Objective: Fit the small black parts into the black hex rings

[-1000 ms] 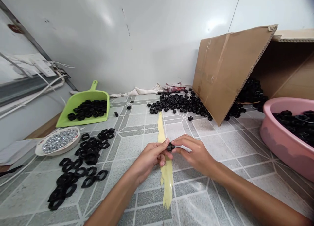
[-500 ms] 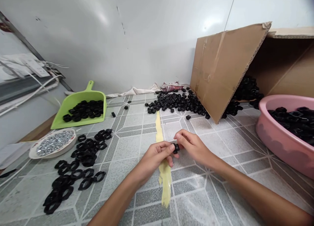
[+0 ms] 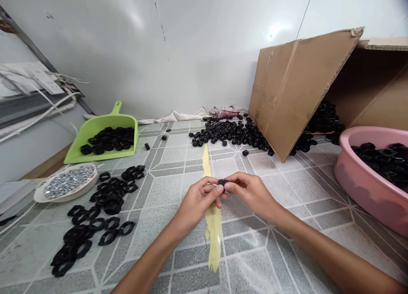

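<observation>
A small black part (image 3: 222, 182) is pinched between my two hands above the yellow strip (image 3: 214, 230) on the tiled-pattern surface. My left hand (image 3: 201, 200) grips it from the left with thumb and fingers. From the right, the thumb and fingertips of my right hand (image 3: 247, 192) close on the same part. Fingers cover much of it. Black rings (image 3: 111, 204) lie in a loose group left of my hands. Beyond my hands, a heap of small black parts (image 3: 228, 131) spreads near the wall.
A green dustpan (image 3: 76, 147) with black parts and a dish (image 3: 92, 186) of small shiny metal pieces stand at the left. A cardboard box (image 3: 280, 89) leans open at the right, behind a pink basin (image 3: 357, 187) of black parts. Cables run along the left wall.
My right hand has come down and closer to my left hand, its fingers now on the black part. The part sits slightly higher and further left. The view has shifted a little.
</observation>
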Available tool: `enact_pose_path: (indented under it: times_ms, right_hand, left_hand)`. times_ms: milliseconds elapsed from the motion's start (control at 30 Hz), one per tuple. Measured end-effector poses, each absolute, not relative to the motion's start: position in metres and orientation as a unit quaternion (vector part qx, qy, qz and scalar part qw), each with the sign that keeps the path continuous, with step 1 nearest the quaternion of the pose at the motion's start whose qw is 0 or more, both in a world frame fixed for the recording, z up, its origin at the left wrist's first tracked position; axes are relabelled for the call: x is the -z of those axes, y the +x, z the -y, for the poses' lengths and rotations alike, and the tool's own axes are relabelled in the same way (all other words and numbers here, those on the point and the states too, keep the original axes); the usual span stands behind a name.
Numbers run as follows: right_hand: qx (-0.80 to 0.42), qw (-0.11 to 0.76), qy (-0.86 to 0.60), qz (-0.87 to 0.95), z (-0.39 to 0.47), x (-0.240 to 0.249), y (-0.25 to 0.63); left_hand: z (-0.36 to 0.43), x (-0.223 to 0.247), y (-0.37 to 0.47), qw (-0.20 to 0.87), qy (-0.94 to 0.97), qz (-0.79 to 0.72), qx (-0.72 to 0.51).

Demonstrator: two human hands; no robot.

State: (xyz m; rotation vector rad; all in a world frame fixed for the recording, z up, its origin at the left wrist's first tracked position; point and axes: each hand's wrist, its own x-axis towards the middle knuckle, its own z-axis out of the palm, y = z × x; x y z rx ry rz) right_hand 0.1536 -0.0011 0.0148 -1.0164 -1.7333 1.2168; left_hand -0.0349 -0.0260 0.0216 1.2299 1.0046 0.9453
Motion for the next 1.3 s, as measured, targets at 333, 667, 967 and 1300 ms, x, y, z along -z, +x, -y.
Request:
enact_pose_path:
  times_ms: [333,667,967,1300]
  right_hand:
    - [-0.426,0.334,-0.477,0.692,0.012,-0.012,0.145]
    - [-0.483,0.318,-0.392,0.716,-0.003,-0.029,0.165]
    - [-0.442,0.309,-0.423,0.728,0.01,-0.025,0.152]
    - [-0.287,0.323,-0.409,0.804,0.008,-0.025,0.158]
  left_hand:
    - [0.043,-0.01,-0.024,0.482,0.622,-0.486,-0.381]
    - [0.032,-0.014,-0.022,0.51,0.556,-0.483,-0.444]
    - [0.044,-0.016,-0.018,0.499,0.581,-0.475,-0.432]
    - [0.037,-0.013,-0.015,0.535,0.541,-0.473,-0.443]
